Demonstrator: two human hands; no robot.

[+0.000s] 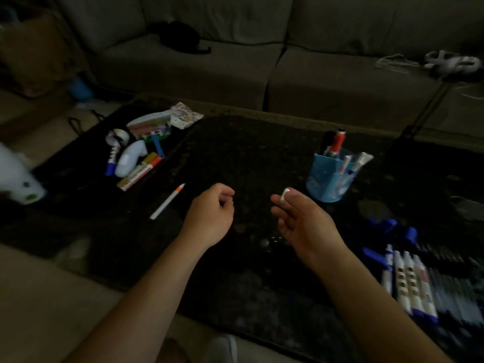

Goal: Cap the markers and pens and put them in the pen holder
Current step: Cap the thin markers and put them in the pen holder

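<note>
A thin white pen with an orange tip [167, 201] lies uncapped on the dark table, left of my hands. My left hand [210, 213] hovers just right of it, fingers loosely curled and holding nothing. My right hand [301, 218] pinches a small white cap [285, 194] between thumb and fingertips. A blue pen holder [330, 179] stands behind my right hand with several capped markers in it. Two markers, yellow and orange [140, 171], lie at the left. A row of blue-and-white markers [411, 281] lies at the right edge.
At the table's back left is a pile: a white bottle [129, 158], a pencil case [150, 125] and a patterned packet [186, 115]. A white object [18, 179] sits at the far left. Blue caps [387, 226] lie at the right. A grey sofa [235, 61] runs behind.
</note>
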